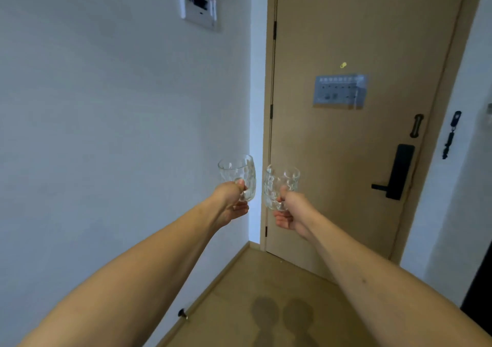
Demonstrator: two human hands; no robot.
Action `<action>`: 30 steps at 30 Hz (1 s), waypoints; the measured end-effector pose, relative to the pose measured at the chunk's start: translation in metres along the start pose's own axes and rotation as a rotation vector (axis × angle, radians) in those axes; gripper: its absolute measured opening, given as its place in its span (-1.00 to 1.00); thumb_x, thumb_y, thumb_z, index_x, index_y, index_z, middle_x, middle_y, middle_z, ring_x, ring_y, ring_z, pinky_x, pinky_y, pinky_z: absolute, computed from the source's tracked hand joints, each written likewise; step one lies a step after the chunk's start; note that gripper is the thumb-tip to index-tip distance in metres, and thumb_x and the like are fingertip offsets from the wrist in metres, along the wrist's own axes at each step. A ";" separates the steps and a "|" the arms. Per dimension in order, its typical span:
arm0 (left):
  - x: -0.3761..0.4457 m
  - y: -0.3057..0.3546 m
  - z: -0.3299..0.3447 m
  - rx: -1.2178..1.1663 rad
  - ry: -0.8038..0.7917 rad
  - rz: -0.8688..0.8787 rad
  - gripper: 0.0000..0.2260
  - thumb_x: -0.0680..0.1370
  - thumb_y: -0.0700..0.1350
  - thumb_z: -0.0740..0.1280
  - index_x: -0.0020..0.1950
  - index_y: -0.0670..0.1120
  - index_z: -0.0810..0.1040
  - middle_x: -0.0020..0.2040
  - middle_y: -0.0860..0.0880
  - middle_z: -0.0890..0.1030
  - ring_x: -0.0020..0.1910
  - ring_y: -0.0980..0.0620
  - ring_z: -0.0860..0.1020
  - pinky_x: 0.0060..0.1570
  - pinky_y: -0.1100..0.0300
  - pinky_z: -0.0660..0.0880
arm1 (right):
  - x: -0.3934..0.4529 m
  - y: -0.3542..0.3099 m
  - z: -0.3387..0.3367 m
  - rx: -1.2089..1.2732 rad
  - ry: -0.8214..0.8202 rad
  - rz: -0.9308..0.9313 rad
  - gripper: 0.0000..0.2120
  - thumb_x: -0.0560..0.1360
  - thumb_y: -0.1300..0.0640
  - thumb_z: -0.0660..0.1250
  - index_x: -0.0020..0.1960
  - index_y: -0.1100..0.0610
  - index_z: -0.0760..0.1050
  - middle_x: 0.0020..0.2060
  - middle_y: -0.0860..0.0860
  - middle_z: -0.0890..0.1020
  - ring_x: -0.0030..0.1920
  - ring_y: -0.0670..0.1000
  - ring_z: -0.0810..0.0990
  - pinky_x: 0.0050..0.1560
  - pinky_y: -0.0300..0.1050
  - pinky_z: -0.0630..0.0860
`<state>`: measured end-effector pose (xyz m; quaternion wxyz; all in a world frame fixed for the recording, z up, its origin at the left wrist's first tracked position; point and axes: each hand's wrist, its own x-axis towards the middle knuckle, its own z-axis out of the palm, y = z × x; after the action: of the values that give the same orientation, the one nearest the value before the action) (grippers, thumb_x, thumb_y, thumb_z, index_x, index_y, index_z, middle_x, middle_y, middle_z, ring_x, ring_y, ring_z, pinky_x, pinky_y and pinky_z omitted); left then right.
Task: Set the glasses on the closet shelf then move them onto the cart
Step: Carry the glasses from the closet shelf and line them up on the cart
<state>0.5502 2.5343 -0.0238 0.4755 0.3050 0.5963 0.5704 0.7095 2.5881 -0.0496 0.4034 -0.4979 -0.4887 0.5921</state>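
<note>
glasses are hanging in mid-air at frame centre, one in each hand: the left hand (231, 200) is curling its fingers round the handle of the left glass (237, 175), the right hand (291, 212) is gripping the right glass (279, 185) likewise, both upright and just apart, probably for carrying without clinking. no shelf or cart is showing. a pale wall (106, 120) is filling the left, a tan door (346, 147) the right, wood floor (266, 293) below.

Two clear, dimpled glass mugs are held out in mid-air side by side, close but apart, the left glass (237, 174) roughly upright and slightly higher, the right glass (279, 185) tilted a little, each gripped at its handle.
</note>
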 end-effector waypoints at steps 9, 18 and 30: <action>-0.097 -0.002 -0.181 0.010 0.244 0.029 -0.80 0.71 -0.04 0.20 -0.04 -0.10 0.47 -0.19 -0.12 0.43 -0.34 -0.01 0.36 -0.23 0.16 0.53 | -0.088 0.021 0.151 -0.033 -0.220 0.001 -0.72 0.67 -0.07 0.19 -0.03 0.15 0.41 -0.19 0.21 0.52 -0.34 0.09 0.39 -0.30 -0.08 0.50; -0.225 -0.026 -0.359 -0.024 0.512 0.021 -0.78 0.70 -0.01 0.23 -0.05 -0.10 0.49 -0.15 -0.16 0.47 -0.27 -0.06 0.45 -0.17 0.11 0.57 | -0.212 0.055 0.321 -0.098 -0.480 0.010 -0.69 0.67 -0.09 0.17 -0.08 0.14 0.41 -0.25 0.19 0.53 -0.34 0.08 0.48 -0.28 -0.08 0.54; -0.426 -0.060 -0.547 -0.088 0.916 0.020 -0.80 0.71 -0.03 0.19 -0.01 -0.11 0.49 -0.16 -0.15 0.45 -0.22 -0.05 0.42 -0.26 0.19 0.53 | -0.394 0.105 0.512 -0.216 -0.882 0.042 -0.68 0.67 -0.09 0.19 -0.03 0.17 0.45 -0.16 0.19 0.55 -0.17 0.12 0.54 -0.21 -0.04 0.59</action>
<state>0.2149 1.9253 -0.0454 0.1698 0.0068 0.7172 0.6759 0.2777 2.0965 -0.0624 0.0903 -0.2473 -0.6626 0.7012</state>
